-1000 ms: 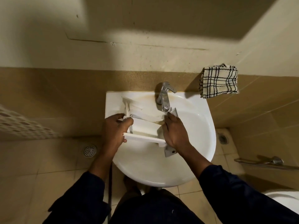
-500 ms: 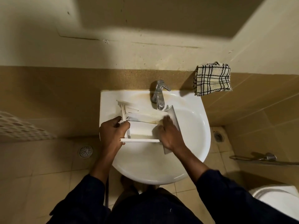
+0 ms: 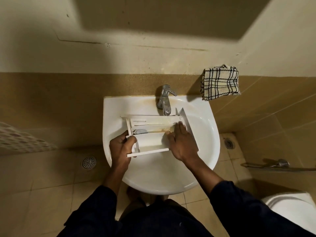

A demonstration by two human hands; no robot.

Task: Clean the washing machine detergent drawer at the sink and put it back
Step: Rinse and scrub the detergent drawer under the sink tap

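Detergent drawer (image 3: 150,144) lies across the sink (image 3: 162,173) bowl, its open compartments facing up. The left grip (image 3: 122,147) curls round the drawer's left end, thumb on top of the wall. The right grip (image 3: 181,144) is spread flat, fingers straight, pressing into the drawer near its right end, fingertips at a yellowish smear. The drawer's far edge sits just under the tap (image 3: 165,100); bare bowl lies open on the near side and to the right of the front panel. Its long axis runs left to right, front panel at the right end.
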